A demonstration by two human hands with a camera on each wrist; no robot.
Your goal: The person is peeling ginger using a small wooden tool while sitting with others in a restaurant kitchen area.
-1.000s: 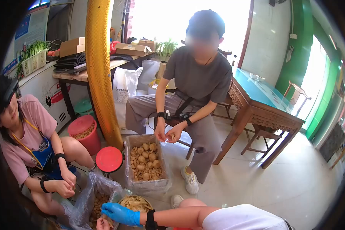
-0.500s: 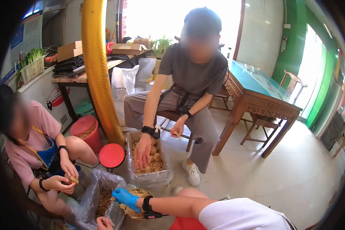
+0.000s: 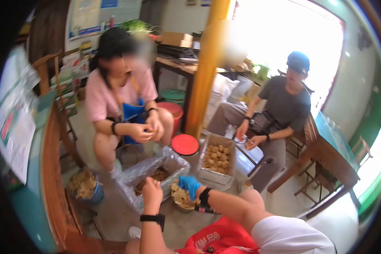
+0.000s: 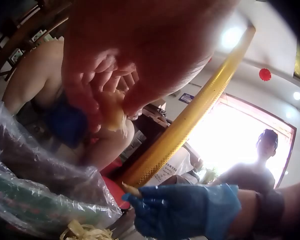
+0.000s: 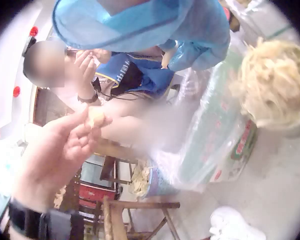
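My bare left hand is raised above the near plastic-lined box. Between its thumb and fingers it pinches a pale yellow, moist-looking piece, partly covered by the fingers. My right hand, in a blue glove, is over a bowl of pale shavings. A thin yellowish strip sticks out from its pinched fingertips in the left wrist view. Brown lumps lie inside the near box. In the right wrist view the left hand's piece shows at the fingertips.
A person in pink sits at the left, another in grey across from me. Between them stand a red-topped stool and a second lined box of round brown lumps. A blue bucket of shavings and wooden tables flank the area.
The head view has swung left, showing the left table and bucket. My left hand has come up into view with its piece. The person in grey has drawn a hand back from the box.
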